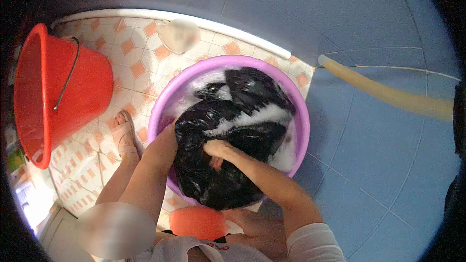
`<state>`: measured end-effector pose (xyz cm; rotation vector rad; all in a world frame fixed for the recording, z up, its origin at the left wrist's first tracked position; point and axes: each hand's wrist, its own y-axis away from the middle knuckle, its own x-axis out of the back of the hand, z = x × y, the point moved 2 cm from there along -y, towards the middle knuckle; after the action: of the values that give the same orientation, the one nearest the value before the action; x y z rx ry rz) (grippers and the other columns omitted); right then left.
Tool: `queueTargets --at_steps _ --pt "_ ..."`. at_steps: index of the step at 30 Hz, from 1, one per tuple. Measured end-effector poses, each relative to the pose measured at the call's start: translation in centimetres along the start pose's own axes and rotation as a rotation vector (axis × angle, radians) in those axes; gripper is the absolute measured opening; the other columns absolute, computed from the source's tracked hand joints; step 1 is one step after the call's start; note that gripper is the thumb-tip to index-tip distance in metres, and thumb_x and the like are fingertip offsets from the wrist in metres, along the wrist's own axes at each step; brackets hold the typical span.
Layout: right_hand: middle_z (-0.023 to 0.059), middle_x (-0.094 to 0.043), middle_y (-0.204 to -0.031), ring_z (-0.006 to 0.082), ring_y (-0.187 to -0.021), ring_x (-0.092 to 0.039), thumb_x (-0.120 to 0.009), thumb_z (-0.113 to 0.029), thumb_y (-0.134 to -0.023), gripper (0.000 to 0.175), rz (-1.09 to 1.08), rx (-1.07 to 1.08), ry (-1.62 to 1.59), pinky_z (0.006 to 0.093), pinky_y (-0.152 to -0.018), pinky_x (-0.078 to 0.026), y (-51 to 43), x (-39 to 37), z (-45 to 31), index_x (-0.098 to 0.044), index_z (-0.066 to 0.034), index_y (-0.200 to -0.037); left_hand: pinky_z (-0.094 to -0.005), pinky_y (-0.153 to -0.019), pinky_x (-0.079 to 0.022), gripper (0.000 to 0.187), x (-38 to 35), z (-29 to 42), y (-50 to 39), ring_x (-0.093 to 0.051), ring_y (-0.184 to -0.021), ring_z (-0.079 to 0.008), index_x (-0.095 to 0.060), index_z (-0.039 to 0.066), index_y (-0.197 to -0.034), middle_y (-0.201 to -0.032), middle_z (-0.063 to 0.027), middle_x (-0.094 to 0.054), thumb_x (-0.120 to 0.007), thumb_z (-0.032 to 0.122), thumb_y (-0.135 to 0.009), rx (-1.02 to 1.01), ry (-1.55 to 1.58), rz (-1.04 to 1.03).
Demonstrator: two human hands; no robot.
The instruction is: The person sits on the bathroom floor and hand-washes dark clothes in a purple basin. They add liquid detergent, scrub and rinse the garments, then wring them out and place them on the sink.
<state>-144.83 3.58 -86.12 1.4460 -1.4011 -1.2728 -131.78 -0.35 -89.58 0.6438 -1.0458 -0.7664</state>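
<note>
A wide purple plastic basin (307, 127) stands before me on the tiled floor. Wet black fabric (233, 185) fills much of it, bunched into a dark heap. White suds (251, 118) lie across the folds and along the inner wall. My right hand (218, 149) grips the fabric near the middle of the basin, its fingertips sunk into the folds. My left forearm (156, 156) reaches over the basin's left rim. The left hand itself is hidden under the black fabric, so its grip does not show.
A red bucket (83, 87) with a wire handle stands at left. A yellowish hose (386, 83) runs from the right over the blue tiles (378, 145). A white pipe (174, 15) follows the wall. Near my legs are an orange-red object (198, 222) and my sandalled foot (124, 133).
</note>
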Motion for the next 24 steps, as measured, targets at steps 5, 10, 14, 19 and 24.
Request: queueTargets --at_steps 5,10,14,19,24 --pt "0.0213 -0.065 -0.081 0.0318 -0.073 -0.064 -0.051 -0.017 -0.078 0.024 0.288 0.351 0.267 0.0424 -0.064 -0.050 -2.9 1.3 0.7 -0.066 0.0028 -0.077 -0.0427 -0.099 -0.035 0.049 4.4 -0.1 0.4 -0.036 -0.122 -0.0394 -0.042 0.001 -0.131 -0.137 -0.0249 -0.033 -0.044 0.014 -0.084 -0.021 0.151 -0.226" --pt "0.0213 -0.054 -0.059 0.0240 -0.053 -0.054 -0.063 -0.018 -0.068 0.024 0.107 0.688 0.319 0.0416 -0.054 -0.042 11.1 5.4 1.1 -0.060 0.0059 -0.065 -0.0437 -0.102 -0.031 0.051 5.4 0.2 4.7 -0.036 -0.124 -0.0384 -0.043 0.008 -0.131 -0.135 -0.0254 -0.037 -0.051 0.020 -0.082 -0.060 0.598 0.282" --pt "0.0141 -0.060 -0.065 0.0287 -0.061 -0.059 -0.059 -0.014 -0.068 0.011 1.002 0.852 -0.148 0.0364 -0.061 -0.049 20.2 10.7 3.7 -0.062 -0.0041 -0.073 -0.0478 -0.105 -0.021 0.088 -0.3 9.4 10.4 -0.030 -0.128 -0.0374 -0.026 0.006 -0.138 -0.133 -0.0244 -0.037 -0.072 0.023 -0.065 0.016 0.473 1.013" --pt "0.0213 -0.037 -0.133 0.0334 -0.119 -0.043 -0.066 -0.018 -0.072 0.052 1.066 0.877 -0.042 0.0359 -0.092 -0.042 25.2 6.8 5.4 -0.052 -0.0101 -0.121 -0.0483 -0.102 -0.024 0.065 -2.1 21.8 17.0 -0.037 -0.121 -0.0387 -0.037 0.003 -0.130 -0.134 -0.0222 -0.034 -0.060 0.014 -0.070 -0.055 0.692 0.326" --pt "0.0177 -0.037 -0.133 0.0402 -0.118 -0.040 -0.062 -0.050 -0.075 0.065 0.970 0.284 0.371 0.0553 -0.094 -0.033 20.4 -1.9 13.0 -0.048 -0.0140 -0.127 -0.0448 -0.088 -0.040 0.023 -5.7 24.4 19.1 -0.054 -0.092 -0.0349 -0.063 0.004 -0.092 -0.099 -0.0214 -0.057 -0.057 0.013 -0.072 -0.540 0.205 0.131"
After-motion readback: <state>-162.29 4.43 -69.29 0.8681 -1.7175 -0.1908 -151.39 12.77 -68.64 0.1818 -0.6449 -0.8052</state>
